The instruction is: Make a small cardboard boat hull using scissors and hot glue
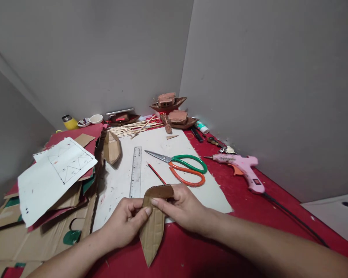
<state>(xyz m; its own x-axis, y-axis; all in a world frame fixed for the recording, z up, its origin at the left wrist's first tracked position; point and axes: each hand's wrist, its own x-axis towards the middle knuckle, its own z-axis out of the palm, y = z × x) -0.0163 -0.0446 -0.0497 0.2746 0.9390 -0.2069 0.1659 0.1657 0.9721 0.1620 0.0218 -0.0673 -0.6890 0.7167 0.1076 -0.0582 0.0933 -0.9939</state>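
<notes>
A pointed piece of brown cardboard (pixel 152 235) hangs between my two hands near the table's front edge, its tip toward me and its far end curled over. My left hand (pixel 124 220) pinches its left edge between thumb and fingers. On the other side my right hand (pixel 188 208) grips the curled end, thumb on top and fingers behind. Just beyond lie a red pencil (pixel 156 173), a clear ruler (pixel 135 170) and scissors (pixel 176 164) with green and orange handles. A small cardboard boat hull (pixel 112 148) rests on the white sheet (pixel 118 181).
A pink glue gun (pixel 240 166) lies at right, its cord running forward. Cardboard sheets (pixel 26 239) and a drawn paper pattern (pixel 58 173) are stacked at left. Behind are thin wooden sticks (pixel 130 129), brown model boats (pixel 179 119), a yellow bottle (pixel 70 122) and grey walls.
</notes>
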